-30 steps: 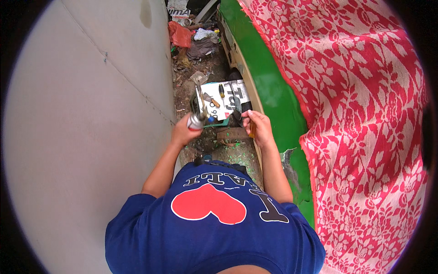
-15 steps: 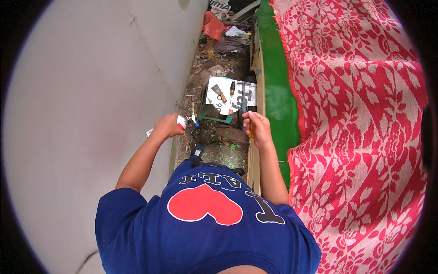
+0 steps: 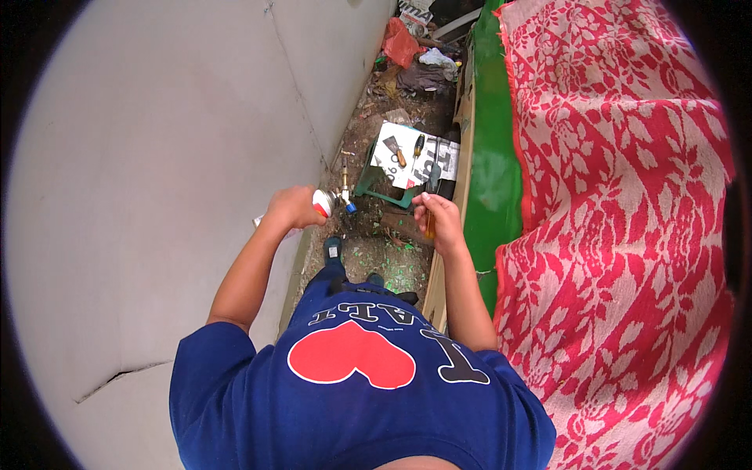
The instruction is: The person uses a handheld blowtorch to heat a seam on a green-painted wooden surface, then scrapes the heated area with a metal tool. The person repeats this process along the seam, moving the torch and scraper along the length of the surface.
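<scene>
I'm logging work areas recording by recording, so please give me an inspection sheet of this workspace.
Surface: green-framed stand with a white printed sheet on top; the floor is strewn with green flakes.
Job's things: gas torch with a brass nozzle and blue knob; orange-handled tool; scraper and screwdriver lying on the sheet.
Clutter: red-orange bag, white crumpled scrap and greyish cloth farther along the passage.
Hands: left hand grips the torch; right hand holds the orange-handled tool.
Cables: nothing seen.
Surroundings: pale wall left; green panel right, beside red-and-white patterned fabric.
</scene>
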`<action>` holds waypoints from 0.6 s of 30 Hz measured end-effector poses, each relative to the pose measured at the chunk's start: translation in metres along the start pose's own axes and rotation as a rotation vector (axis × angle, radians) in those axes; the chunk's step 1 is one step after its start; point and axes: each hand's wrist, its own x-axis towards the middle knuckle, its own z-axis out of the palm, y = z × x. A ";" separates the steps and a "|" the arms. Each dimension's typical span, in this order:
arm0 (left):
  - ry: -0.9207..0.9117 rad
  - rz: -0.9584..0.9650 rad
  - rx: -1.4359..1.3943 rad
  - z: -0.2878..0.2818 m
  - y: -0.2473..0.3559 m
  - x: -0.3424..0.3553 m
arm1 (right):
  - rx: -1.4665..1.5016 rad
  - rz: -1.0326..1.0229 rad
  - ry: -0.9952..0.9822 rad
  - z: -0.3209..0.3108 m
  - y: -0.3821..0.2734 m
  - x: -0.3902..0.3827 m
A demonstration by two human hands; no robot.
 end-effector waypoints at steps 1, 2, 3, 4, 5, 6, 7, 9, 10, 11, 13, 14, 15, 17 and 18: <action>0.052 0.005 -0.048 -0.002 0.002 -0.006 | 0.005 0.004 0.008 0.002 0.000 -0.002; 0.104 0.011 -0.096 -0.005 0.004 -0.011 | 0.004 -0.002 0.005 0.001 0.000 0.000; 0.166 0.023 -0.172 -0.008 0.007 -0.016 | 0.001 -0.006 0.005 0.002 0.000 0.001; 0.227 0.036 -0.248 -0.012 0.012 -0.021 | -0.001 -0.009 0.007 0.002 -0.001 0.002; 0.286 0.052 -0.324 -0.014 0.015 -0.023 | -0.007 -0.024 0.013 0.001 -0.002 0.003; 0.404 0.111 -0.395 -0.010 0.012 -0.024 | -0.011 -0.038 0.010 0.006 -0.008 0.003; 0.521 0.176 -0.467 -0.003 0.008 -0.021 | -0.016 -0.054 0.011 0.011 -0.013 0.003; 0.725 0.348 -0.580 0.005 0.006 -0.019 | -0.001 -0.088 0.007 0.017 -0.021 0.005; 0.812 0.455 -0.623 0.007 0.008 -0.019 | 0.005 -0.107 0.010 0.020 -0.025 0.007; 0.897 0.562 -0.666 0.006 0.009 -0.018 | -0.005 -0.107 0.011 0.023 -0.029 0.008; 0.985 0.688 -0.658 0.001 0.009 -0.018 | -0.028 -0.118 0.024 0.029 -0.035 0.009; 1.029 0.750 -0.655 -0.001 0.009 -0.017 | -0.039 -0.124 0.030 0.032 -0.038 0.010; 1.021 0.786 -0.759 0.000 0.010 -0.015 | -0.036 -0.136 0.032 0.036 -0.040 0.011; 1.049 0.800 -0.820 0.006 0.011 -0.009 | -0.030 -0.160 0.037 0.043 -0.043 0.013; 1.065 0.815 -0.850 0.011 0.010 -0.002 | -0.037 -0.164 0.034 0.045 -0.043 0.014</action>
